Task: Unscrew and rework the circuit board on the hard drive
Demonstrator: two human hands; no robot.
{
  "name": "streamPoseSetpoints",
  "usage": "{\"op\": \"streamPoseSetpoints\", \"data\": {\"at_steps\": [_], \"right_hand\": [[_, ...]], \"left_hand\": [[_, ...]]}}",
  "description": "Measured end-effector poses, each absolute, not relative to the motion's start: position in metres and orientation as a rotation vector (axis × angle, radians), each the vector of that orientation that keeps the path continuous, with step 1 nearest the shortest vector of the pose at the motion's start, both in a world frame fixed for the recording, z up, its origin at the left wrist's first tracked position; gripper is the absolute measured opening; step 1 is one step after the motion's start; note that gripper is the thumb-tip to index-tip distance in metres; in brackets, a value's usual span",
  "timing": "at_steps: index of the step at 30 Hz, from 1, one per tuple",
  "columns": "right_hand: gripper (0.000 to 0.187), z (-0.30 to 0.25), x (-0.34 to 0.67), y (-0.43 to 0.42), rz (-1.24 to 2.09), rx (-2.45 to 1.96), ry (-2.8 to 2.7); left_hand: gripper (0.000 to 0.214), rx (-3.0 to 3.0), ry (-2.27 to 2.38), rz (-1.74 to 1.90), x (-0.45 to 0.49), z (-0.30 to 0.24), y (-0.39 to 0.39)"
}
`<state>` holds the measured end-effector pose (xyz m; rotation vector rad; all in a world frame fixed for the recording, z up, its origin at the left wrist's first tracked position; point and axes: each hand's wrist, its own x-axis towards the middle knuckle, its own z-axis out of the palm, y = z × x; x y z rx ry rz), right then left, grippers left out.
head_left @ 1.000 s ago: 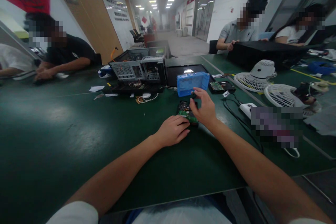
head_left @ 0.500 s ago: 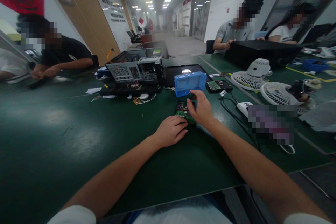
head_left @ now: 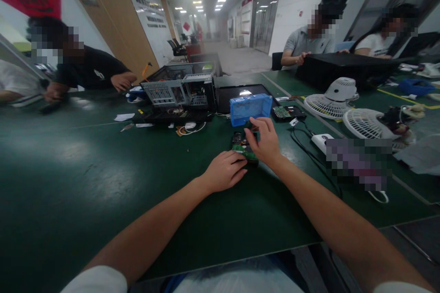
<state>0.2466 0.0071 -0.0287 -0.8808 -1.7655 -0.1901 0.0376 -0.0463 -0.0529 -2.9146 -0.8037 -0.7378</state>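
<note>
A hard drive (head_left: 244, 149) with a green circuit board lies on the green table in front of me. My left hand (head_left: 225, 171) grips its near left side, fingers curled over the edge. Above the drive's right side is my right hand (head_left: 264, 142), thumb and fingers drawn together in a pinch. Something small and dark shows at those fingertips, too hidden to name. Just beyond the drive a blue plastic box (head_left: 250, 109) stands on its side.
Behind the box are an open computer case (head_left: 178, 91) and a dark flat panel (head_left: 225, 94). Another hard drive (head_left: 288, 112), a white power strip (head_left: 321, 141) with black cables and white fans (head_left: 325, 103) lie to the right. Several people sit around the table (head_left: 103, 183).
My hands hold nearly the same pose over the hard drive. At the left, a co-worker's arm has moved out toward the computer case. The view has shifted slightly.
</note>
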Motion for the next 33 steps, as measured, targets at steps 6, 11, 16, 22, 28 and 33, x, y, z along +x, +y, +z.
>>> {"op": "streamPoseSetpoints", "data": {"at_steps": [6,11,16,22,28,33], "right_hand": [[0.039,-0.0320,0.2472,0.0096,-0.155,-0.862,-1.774],[0.044,-0.0364,0.2466,0.0132,-0.159,-0.872,-1.790],[0.038,-0.0374,0.2471,0.0146,-0.163,-0.869,-1.748],[0.034,-0.0316,0.2476,0.0099,-0.200,-0.909,-1.754],[0.037,-0.0323,0.2488,0.0114,-0.147,-0.873,-1.779],[0.037,-0.0331,0.2482,0.0117,-0.166,-0.912,-1.777]], "left_hand": [[0.035,-2.921,-0.808,-0.731,0.0368,-0.0513,-0.0475],[0.034,-2.923,-0.808,-0.734,0.0368,-0.0508,-0.0475],[0.034,-2.927,-0.814,-0.733,0.0373,-0.0516,-0.0469],[0.034,-2.928,-0.804,-0.735,0.0369,-0.0507,-0.0470],[0.034,-2.918,-0.806,-0.754,0.0368,-0.0537,-0.0463],[0.034,-2.917,-0.803,-0.759,0.0367,-0.0535,-0.0462]]}}
